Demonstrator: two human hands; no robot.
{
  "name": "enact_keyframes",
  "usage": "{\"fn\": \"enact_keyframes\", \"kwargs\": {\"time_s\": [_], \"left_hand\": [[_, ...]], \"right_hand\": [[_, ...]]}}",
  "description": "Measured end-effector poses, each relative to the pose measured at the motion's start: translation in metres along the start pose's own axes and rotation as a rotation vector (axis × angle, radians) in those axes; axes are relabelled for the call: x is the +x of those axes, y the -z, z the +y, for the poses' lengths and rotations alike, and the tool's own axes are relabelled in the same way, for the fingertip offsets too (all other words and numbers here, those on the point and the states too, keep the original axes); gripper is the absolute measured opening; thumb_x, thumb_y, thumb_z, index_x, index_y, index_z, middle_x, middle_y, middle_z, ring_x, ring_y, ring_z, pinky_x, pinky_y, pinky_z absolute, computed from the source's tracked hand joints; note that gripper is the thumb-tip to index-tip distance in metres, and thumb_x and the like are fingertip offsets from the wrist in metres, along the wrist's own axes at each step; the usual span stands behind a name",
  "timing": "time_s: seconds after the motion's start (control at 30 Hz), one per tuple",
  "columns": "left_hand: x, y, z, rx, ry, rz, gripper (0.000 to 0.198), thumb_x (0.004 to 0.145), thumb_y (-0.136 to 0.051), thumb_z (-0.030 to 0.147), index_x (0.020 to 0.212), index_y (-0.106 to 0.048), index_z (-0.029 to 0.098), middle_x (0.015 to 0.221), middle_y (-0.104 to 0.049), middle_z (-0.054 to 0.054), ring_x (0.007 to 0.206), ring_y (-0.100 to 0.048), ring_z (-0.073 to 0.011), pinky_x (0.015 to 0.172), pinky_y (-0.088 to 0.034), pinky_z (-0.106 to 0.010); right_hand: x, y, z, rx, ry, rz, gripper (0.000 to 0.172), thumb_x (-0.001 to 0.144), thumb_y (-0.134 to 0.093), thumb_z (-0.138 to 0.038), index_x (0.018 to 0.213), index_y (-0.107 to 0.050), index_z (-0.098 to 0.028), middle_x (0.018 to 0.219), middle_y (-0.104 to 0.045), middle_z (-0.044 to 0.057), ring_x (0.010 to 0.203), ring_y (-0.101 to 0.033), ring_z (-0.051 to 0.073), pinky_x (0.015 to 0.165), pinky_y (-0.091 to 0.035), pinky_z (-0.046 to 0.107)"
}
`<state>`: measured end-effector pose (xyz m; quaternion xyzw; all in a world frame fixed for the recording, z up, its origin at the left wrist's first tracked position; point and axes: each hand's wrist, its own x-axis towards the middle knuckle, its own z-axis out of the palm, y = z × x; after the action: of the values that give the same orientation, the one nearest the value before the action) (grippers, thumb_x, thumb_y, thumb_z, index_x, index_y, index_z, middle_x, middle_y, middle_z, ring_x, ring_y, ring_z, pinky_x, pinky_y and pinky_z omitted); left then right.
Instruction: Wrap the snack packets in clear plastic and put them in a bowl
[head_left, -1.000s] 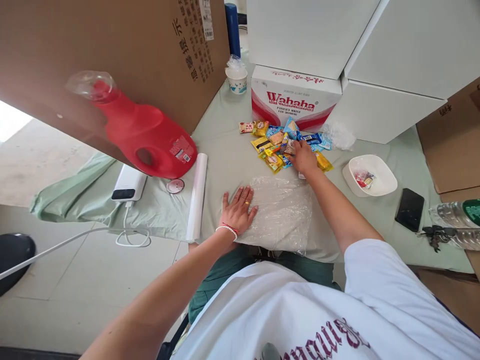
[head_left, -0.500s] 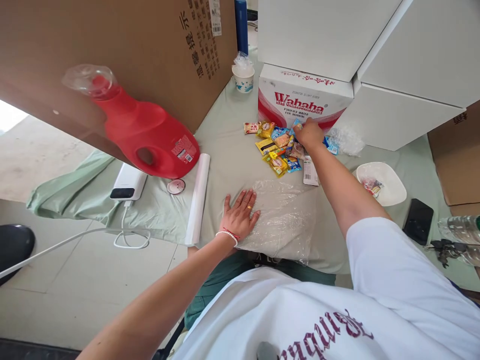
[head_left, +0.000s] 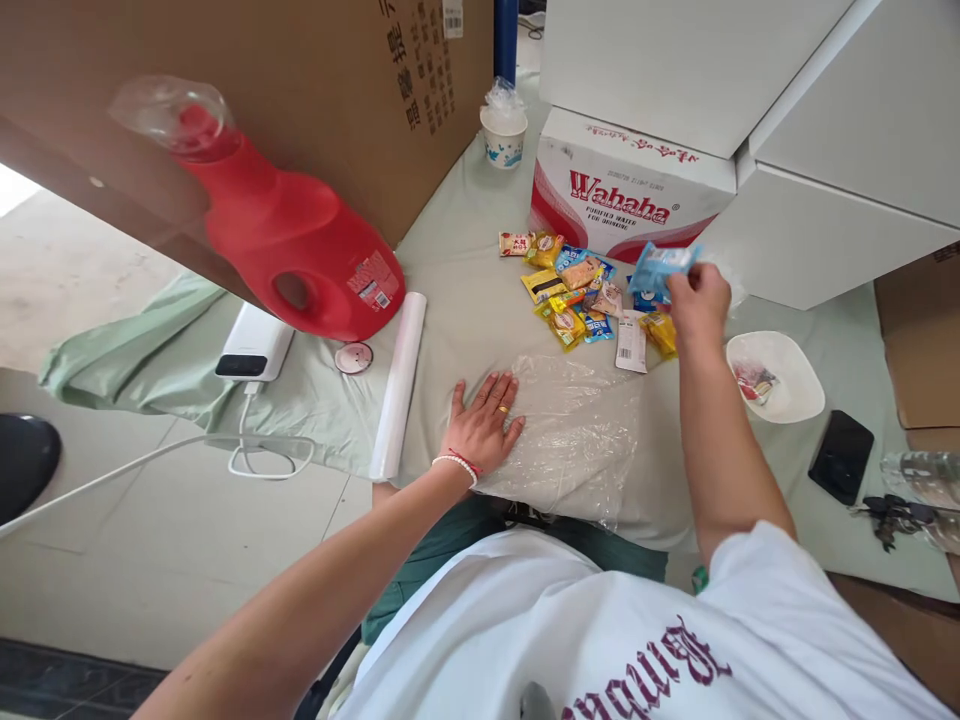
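Note:
My left hand (head_left: 484, 425) lies flat with fingers spread at the left edge of a clear plastic sheet (head_left: 574, 430) on the cloth-covered table. My right hand (head_left: 699, 300) pinches a small blue snack packet (head_left: 661, 268) by its right end, held up in front of the water carton. Below and left of it is a loose pile of wrapped snacks (head_left: 577, 290) in yellow, blue, red and pink wrappers. A white packet with a barcode (head_left: 631, 343) lies at the pile's lower right. A yellow packet (head_left: 660, 333) is partly covered by my right hand.
A Wahaha carton (head_left: 630, 190) stands behind the pile, a white dish (head_left: 799, 375) and a phone (head_left: 841, 457) to the right. On the left are a white roll (head_left: 400, 390), a red jug (head_left: 300, 250) and a power bank (head_left: 255, 345). A paper cup (head_left: 503, 135) stands at the back.
My right hand has lifted the blue packet from the pile and moved right with it. My left hand stays flat in place. The view has shifted slightly.

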<state>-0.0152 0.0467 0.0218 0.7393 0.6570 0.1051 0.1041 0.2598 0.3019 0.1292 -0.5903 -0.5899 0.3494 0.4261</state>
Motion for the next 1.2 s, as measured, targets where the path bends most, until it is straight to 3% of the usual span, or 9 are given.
{"fn": "enact_keyframes", "kwargs": {"time_s": [0.07, 0.2, 0.27, 0.33, 0.43, 0.57, 0.7, 1.03, 1.2], "left_hand": [[0.0, 0.0, 0.0, -0.009, 0.0, 0.002, 0.067, 0.106, -0.035, 0.048, 0.168, -0.025, 0.025, 0.172, -0.03, -0.009, 0.161, -0.028, -0.03, 0.131, 0.001, -0.064], [0.001, 0.0, 0.001, -0.015, 0.01, 0.006, 0.068, 0.105, -0.036, 0.047, 0.168, -0.027, 0.022, 0.172, -0.03, -0.011, 0.16, -0.029, -0.0307, 0.13, 0.001, -0.066], [0.001, 0.0, 0.002, -0.014, 0.02, 0.012, 0.068, 0.105, -0.036, 0.047, 0.167, -0.028, 0.021, 0.172, -0.03, -0.012, 0.16, -0.03, -0.0311, 0.131, 0.0, -0.065], [0.001, -0.001, 0.002, -0.011, 0.024, 0.015, 0.069, 0.105, -0.036, 0.048, 0.167, -0.028, 0.019, 0.172, -0.029, -0.012, 0.16, -0.03, -0.0307, 0.131, -0.001, -0.065], [0.0, -0.002, 0.003, -0.001, 0.019, 0.018, 0.069, 0.105, -0.034, 0.049, 0.167, -0.028, 0.017, 0.173, -0.028, -0.012, 0.161, -0.028, -0.0297, 0.131, -0.002, -0.065], [-0.001, -0.003, 0.004, 0.012, 0.029, 0.027, 0.069, 0.106, -0.032, 0.049, 0.167, -0.028, 0.017, 0.173, -0.027, -0.013, 0.161, -0.028, -0.0294, 0.131, -0.003, -0.064], [-0.001, -0.004, 0.007, 0.023, 0.065, 0.026, 0.069, 0.106, -0.031, 0.05, 0.168, -0.026, 0.019, 0.173, -0.027, -0.012, 0.161, -0.027, -0.0301, 0.131, -0.004, -0.064], [-0.003, 0.0, 0.009, 0.038, 0.089, -0.003, 0.071, 0.106, -0.03, 0.051, 0.169, -0.022, 0.019, 0.174, -0.025, -0.011, 0.162, -0.025, -0.031, 0.131, -0.005, -0.066], [-0.002, 0.0, 0.009, 0.001, 0.09, 0.022, 0.071, 0.106, -0.032, 0.05, 0.168, -0.023, 0.017, 0.173, -0.026, -0.013, 0.161, -0.027, -0.0299, 0.131, -0.005, -0.065]], "right_hand": [[-0.056, 0.006, 0.004, 0.212, -0.096, 0.142, 0.031, 0.076, -0.072, -0.038, 0.1, -0.061, -0.021, 0.096, -0.065, 0.001, 0.083, -0.059, 0.015, 0.065, -0.055, 0.03], [-0.173, -0.018, 0.021, 0.421, -0.355, -0.218, 0.038, 0.07, -0.076, -0.042, 0.099, -0.063, -0.021, 0.095, -0.069, 0.0, 0.082, -0.064, 0.015, 0.066, -0.059, 0.028], [-0.214, -0.03, 0.031, 0.3, -0.397, -0.352, 0.037, 0.077, -0.071, -0.045, 0.104, -0.065, -0.02, 0.096, -0.07, 0.004, 0.085, -0.067, 0.02, 0.072, -0.063, 0.035], [-0.238, -0.032, 0.037, -0.016, -0.271, -0.339, 0.043, 0.085, -0.066, -0.047, 0.117, -0.066, -0.019, 0.11, -0.07, 0.011, 0.092, -0.068, 0.025, 0.08, -0.063, 0.044], [-0.242, -0.022, 0.035, -0.485, 0.097, -0.282, 0.054, 0.095, -0.061, -0.048, 0.14, -0.062, -0.019, 0.139, -0.059, 0.019, 0.119, -0.061, 0.034, 0.1, -0.056, 0.055], [-0.217, -0.017, 0.027, -0.685, 0.473, -0.563, 0.067, 0.093, -0.07, -0.043, 0.154, -0.053, -0.023, 0.152, -0.053, 0.015, 0.149, -0.035, 0.038, 0.121, -0.037, 0.058], [-0.203, -0.026, 0.031, -0.771, 0.474, -0.65, 0.058, 0.093, -0.07, -0.038, 0.148, -0.059, -0.021, 0.143, -0.061, 0.014, 0.152, -0.033, 0.037, 0.125, -0.026, 0.061], [-0.215, -0.025, 0.022, -0.65, 0.479, -0.26, 0.051, 0.102, -0.055, -0.046, 0.143, -0.059, -0.016, 0.143, -0.06, 0.018, 0.148, -0.039, 0.035, 0.124, -0.027, 0.058], [-0.225, -0.044, 0.027, -0.743, 0.394, -0.49, 0.049, 0.099, -0.059, -0.042, 0.142, -0.06, -0.018, 0.141, -0.062, 0.018, 0.145, -0.043, 0.037, 0.122, -0.026, 0.065]]}}
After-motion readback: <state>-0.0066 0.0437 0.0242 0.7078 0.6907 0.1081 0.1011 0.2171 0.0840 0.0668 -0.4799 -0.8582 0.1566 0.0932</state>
